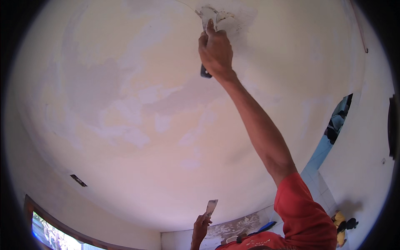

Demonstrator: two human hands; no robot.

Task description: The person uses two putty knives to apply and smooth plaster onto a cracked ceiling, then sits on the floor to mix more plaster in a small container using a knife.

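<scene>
My right hand (216, 50) is closed around the dark handle of a putty knife (206, 71), raised to the off-white ceiling (104, 83). The knife's blade (208, 13) is at a rough, cracked spot (226, 16) near the top of the view, with my index finger lying along it. Low in the middle, my left hand (201, 227) grips a second putty knife (211, 207) upright, its flat blade smeared with pale material and held apart from the ceiling work. Paler and greyer patches mark the ceiling around my raised arm.
A wood-framed window (54, 229) is at lower left, below a small dark slot (78, 180) in the ceiling. To the right are a light blue tiled section (318, 152), a dark opening (338, 118), a hanging hook (366, 50) and yellow and black items (341, 229) on the wall.
</scene>
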